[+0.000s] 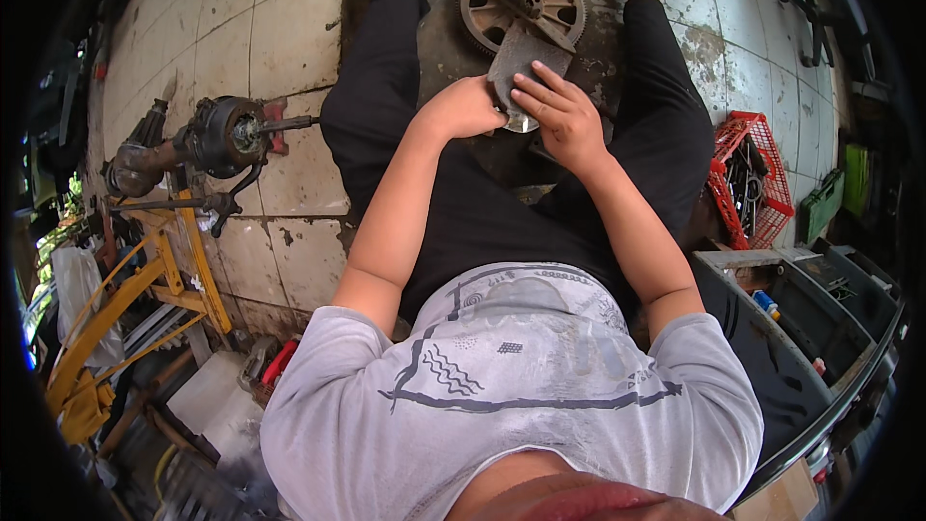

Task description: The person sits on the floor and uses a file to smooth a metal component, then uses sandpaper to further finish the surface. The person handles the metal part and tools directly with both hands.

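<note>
Between my legs, a dark grey flat piece with a rough-looking face (526, 60) slants from my hands toward a large rusty gear wheel (482, 14). My left hand (463, 108) is closed at the near left edge of this piece, its fingertips partly hidden. Across its right side lies my right hand (562, 114), fingers stretched out and a little apart, the thumb out of sight. Something shiny and rounded (521, 122) shows just below the piece between both hands; its kind is unclear. A brown bar (540, 21) crosses the gear's face near its hub.
On the left, a greasy axle-like assembly (227, 138) rests by a yellow metal frame (169, 265). A red plastic basket of tools (750, 178) stands at the right, near a dark compartmented tray (772, 328). My outstretched legs flank the work on the stained tile floor (289, 48).
</note>
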`<action>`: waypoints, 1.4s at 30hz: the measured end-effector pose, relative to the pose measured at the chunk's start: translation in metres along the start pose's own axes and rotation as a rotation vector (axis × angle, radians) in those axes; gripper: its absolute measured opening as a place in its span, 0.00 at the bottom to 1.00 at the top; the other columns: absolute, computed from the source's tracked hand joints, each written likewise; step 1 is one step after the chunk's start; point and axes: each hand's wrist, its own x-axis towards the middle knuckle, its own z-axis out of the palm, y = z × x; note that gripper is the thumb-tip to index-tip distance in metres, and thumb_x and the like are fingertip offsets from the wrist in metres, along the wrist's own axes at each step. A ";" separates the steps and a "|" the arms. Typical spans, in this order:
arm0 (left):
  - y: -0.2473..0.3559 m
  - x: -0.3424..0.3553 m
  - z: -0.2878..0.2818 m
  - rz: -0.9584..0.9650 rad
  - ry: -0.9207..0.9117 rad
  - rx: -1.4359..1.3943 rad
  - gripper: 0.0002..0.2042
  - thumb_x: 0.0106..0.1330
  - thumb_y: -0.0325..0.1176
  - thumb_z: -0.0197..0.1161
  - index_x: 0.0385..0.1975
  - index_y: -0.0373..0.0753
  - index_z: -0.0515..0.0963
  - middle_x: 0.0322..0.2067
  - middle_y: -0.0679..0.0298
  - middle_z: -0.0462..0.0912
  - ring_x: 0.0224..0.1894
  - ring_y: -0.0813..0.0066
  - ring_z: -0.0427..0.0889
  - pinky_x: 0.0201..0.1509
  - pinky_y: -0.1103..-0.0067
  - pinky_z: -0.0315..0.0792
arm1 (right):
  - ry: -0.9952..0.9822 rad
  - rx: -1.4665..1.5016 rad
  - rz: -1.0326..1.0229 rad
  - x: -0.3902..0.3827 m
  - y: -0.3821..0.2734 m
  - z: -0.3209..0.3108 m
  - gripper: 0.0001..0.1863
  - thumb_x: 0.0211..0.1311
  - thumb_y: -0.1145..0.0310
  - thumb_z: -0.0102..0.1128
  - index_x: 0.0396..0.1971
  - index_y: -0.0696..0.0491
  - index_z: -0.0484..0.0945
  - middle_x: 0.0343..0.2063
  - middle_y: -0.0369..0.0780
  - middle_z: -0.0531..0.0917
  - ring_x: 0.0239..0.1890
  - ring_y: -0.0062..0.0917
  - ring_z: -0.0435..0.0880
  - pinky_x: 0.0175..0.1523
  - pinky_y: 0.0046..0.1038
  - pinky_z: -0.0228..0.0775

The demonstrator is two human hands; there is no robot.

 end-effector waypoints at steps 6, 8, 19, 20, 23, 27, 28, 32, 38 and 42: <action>0.000 0.000 0.001 -0.043 -0.005 -0.002 0.21 0.62 0.39 0.71 0.53 0.34 0.85 0.45 0.45 0.92 0.47 0.50 0.92 0.52 0.63 0.84 | 0.069 -0.025 0.123 0.002 0.007 0.002 0.29 0.56 0.83 0.67 0.56 0.42 0.92 0.64 0.31 0.89 0.73 0.34 0.81 0.64 0.37 0.80; 0.001 0.000 0.002 -0.038 -0.020 -0.033 0.20 0.63 0.39 0.71 0.51 0.36 0.86 0.44 0.46 0.92 0.46 0.50 0.92 0.51 0.64 0.84 | 0.017 0.006 0.036 -0.002 0.002 0.001 0.28 0.56 0.83 0.67 0.56 0.42 0.92 0.64 0.31 0.89 0.74 0.34 0.81 0.64 0.37 0.80; -0.005 -0.001 0.005 0.036 0.012 -0.019 0.19 0.63 0.38 0.69 0.49 0.32 0.86 0.40 0.48 0.92 0.44 0.51 0.92 0.49 0.63 0.84 | 0.017 -0.010 -0.013 0.001 -0.002 0.002 0.27 0.57 0.82 0.68 0.56 0.43 0.91 0.63 0.31 0.89 0.73 0.33 0.81 0.62 0.38 0.81; -0.004 -0.005 0.005 0.007 0.023 -0.045 0.19 0.63 0.38 0.69 0.49 0.32 0.86 0.40 0.48 0.92 0.44 0.51 0.92 0.49 0.63 0.84 | 0.013 -0.012 -0.001 0.002 -0.001 0.002 0.27 0.57 0.82 0.68 0.56 0.43 0.91 0.63 0.31 0.89 0.73 0.34 0.81 0.62 0.38 0.81; 0.001 0.002 0.001 -0.076 -0.034 0.004 0.20 0.62 0.39 0.70 0.50 0.33 0.86 0.41 0.47 0.92 0.45 0.50 0.92 0.50 0.63 0.83 | 0.014 -0.015 -0.001 0.002 -0.003 0.001 0.27 0.57 0.82 0.67 0.56 0.43 0.91 0.64 0.31 0.89 0.73 0.34 0.82 0.62 0.37 0.81; -0.001 -0.004 0.004 -0.016 0.001 -0.049 0.20 0.62 0.39 0.70 0.51 0.35 0.87 0.44 0.46 0.92 0.48 0.50 0.92 0.51 0.62 0.83 | 0.000 0.014 -0.039 -0.001 -0.006 0.002 0.27 0.56 0.82 0.67 0.55 0.44 0.91 0.64 0.32 0.89 0.72 0.35 0.83 0.61 0.38 0.81; -0.003 -0.001 0.003 0.013 -0.009 -0.013 0.20 0.62 0.39 0.70 0.52 0.36 0.87 0.45 0.46 0.92 0.48 0.49 0.92 0.52 0.62 0.83 | 0.007 -0.007 -0.019 0.001 -0.002 0.002 0.27 0.56 0.82 0.67 0.55 0.44 0.91 0.64 0.32 0.89 0.72 0.35 0.82 0.62 0.38 0.81; -0.012 0.006 0.007 0.085 0.003 0.137 0.21 0.61 0.38 0.70 0.53 0.34 0.86 0.45 0.44 0.92 0.49 0.49 0.91 0.53 0.63 0.83 | 0.013 -0.029 -0.022 0.003 -0.003 0.000 0.27 0.55 0.83 0.66 0.55 0.45 0.91 0.64 0.33 0.89 0.73 0.35 0.82 0.62 0.38 0.81; 0.005 -0.002 -0.001 -0.079 -0.044 -0.029 0.22 0.61 0.36 0.71 0.54 0.34 0.86 0.43 0.45 0.92 0.48 0.54 0.93 0.50 0.64 0.84 | 0.072 -0.029 0.075 0.005 0.002 0.003 0.28 0.56 0.82 0.66 0.56 0.44 0.91 0.64 0.32 0.89 0.73 0.36 0.82 0.62 0.38 0.81; 0.000 -0.003 0.001 -0.041 -0.042 -0.074 0.25 0.61 0.37 0.71 0.58 0.32 0.84 0.41 0.46 0.93 0.47 0.55 0.94 0.50 0.65 0.84 | -0.021 0.009 -0.063 -0.002 -0.009 0.001 0.27 0.56 0.82 0.67 0.56 0.44 0.91 0.63 0.32 0.89 0.72 0.35 0.82 0.62 0.38 0.81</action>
